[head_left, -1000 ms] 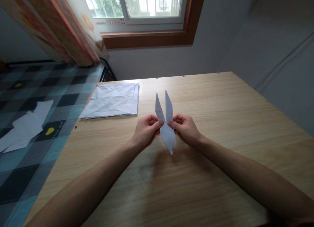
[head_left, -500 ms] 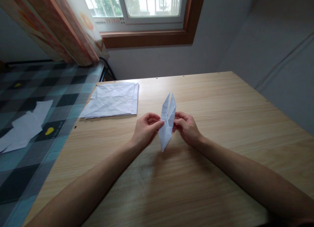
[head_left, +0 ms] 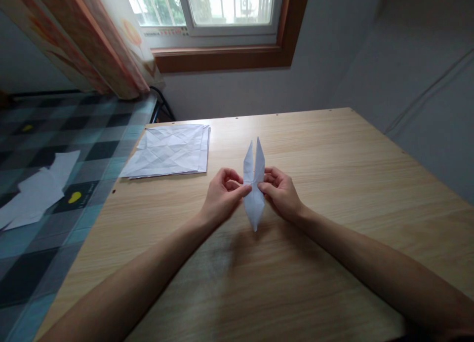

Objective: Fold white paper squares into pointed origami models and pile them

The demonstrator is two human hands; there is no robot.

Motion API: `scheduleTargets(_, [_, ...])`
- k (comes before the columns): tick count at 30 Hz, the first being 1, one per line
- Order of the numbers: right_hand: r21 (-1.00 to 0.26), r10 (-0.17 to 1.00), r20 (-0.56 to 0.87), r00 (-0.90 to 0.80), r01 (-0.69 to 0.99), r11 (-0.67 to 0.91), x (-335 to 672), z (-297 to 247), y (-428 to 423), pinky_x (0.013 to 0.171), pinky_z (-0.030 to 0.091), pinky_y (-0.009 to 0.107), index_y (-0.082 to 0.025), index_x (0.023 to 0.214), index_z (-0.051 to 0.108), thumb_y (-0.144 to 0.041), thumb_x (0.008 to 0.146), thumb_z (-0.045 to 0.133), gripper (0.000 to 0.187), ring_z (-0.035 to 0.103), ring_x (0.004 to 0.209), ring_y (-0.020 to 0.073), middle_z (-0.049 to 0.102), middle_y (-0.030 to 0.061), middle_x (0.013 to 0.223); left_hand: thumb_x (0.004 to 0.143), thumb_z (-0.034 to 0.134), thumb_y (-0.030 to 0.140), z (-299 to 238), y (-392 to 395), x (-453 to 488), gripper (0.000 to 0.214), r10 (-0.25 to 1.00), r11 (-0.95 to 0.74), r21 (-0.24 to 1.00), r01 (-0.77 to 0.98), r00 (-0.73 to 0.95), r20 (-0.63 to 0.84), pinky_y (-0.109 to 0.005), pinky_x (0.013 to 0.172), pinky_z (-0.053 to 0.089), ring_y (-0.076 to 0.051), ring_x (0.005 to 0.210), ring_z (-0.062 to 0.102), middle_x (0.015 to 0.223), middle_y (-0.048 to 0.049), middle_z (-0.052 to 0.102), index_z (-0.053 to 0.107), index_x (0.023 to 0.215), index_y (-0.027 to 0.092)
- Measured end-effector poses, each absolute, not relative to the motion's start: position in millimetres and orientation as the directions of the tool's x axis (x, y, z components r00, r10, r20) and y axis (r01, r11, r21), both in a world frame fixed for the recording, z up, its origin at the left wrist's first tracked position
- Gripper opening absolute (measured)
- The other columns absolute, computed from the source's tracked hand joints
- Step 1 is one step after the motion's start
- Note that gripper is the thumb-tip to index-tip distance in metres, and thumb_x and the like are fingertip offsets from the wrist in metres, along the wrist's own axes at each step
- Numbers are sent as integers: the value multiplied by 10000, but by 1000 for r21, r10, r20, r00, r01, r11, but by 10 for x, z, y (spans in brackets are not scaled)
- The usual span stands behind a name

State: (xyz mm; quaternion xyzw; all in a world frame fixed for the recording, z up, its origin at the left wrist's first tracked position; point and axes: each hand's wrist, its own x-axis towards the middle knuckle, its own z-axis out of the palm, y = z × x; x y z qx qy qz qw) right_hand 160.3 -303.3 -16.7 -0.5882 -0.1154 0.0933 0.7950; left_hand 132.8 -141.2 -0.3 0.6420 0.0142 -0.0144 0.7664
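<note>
A white folded paper (head_left: pixel 254 204) is held upright above the table, long and narrow like a kite. Its upper half splits into two thin points with a slit between them, and its lower end tapers to one tip. My left hand (head_left: pixel 224 191) pinches the left edge at mid-height, thumb lying on the near face. On the opposite edge my right hand (head_left: pixel 281 190) pinches likewise, its thumb on the near face. The fingers behind the paper are partly hidden.
A stack of creased white sheets (head_left: pixel 174 149) lies at the table's far left corner. The wooden table (head_left: pixel 333 184) borders a checked cloth surface (head_left: pixel 33 263) with loose white paper pieces (head_left: pixel 40 191). Beyond the table stand a wall and a window (head_left: pixel 229 9).
The folded paper has turned to face me more squarely and its lower tip has shifted right. Its two upper points stand further apart. The right thumb now rests on the near face.
</note>
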Motion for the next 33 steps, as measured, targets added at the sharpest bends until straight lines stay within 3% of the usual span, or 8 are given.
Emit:
scheduleTargets(6, [-957, 215, 49, 975, -16, 290, 1574, -185, -3009, 538, 500, 247, -250, 1035, 468, -297, 681, 790, 481, 643, 589, 145, 680, -60, 695, 603, 848, 252, -9, -1398, 1336, 410, 9, 202, 978, 42, 999, -44, -194, 541, 468, -97, 579, 610, 672, 48, 634, 533, 853, 171])
scheduleTargets(17, [-975, 115, 113, 987, 87, 205, 1569, -174, -2973, 596, 554, 263, -209, 933, 560, -363, 659, 814, 403, 634, 653, 119, 659, -3, 823, 605, 839, 241, -4, -1409, 1328, 417, 97, 200, 980, 17, 995, -37, -206, 555, 467, -109, 585, 627, 668, 40, 664, 552, 898, 167])
scheduleTargets(24, [-982, 151, 83, 985, 55, 182, 1549, -148, -2971, 536, 502, 246, -190, 878, 606, -345, 670, 797, 322, 595, 567, 112, 650, -27, 692, 605, 828, 249, -8, -1406, 1342, 438, 119, 200, 980, -19, 993, -5, -236, 621, 507, -122, 635, 649, 694, 24, 679, 551, 934, 168])
scheduleTargets(28, [-992, 182, 80, 980, 61, 109, 1528, -141, -2990, 491, 467, 246, -186, 833, 619, -386, 708, 783, 288, 581, 525, 124, 634, -26, 622, 633, 816, 245, -25, -1423, 1322, 371, 109, 154, 985, -75, 992, 59, -215, 608, 479, -100, 625, 616, 718, 23, 665, 563, 895, 170])
scheduleTargets(33, [-990, 179, 129, 975, 118, 70, 1506, -175, -3006, 499, 462, 256, -191, 839, 638, -406, 750, 773, 269, 595, 550, 140, 641, -13, 655, 765, 743, 334, -62, -1421, 1290, 237, 17, 6, 998, -55, 998, 55, -204, 484, 326, -78, 488, 460, 566, 62, 529, 568, 809, 182])
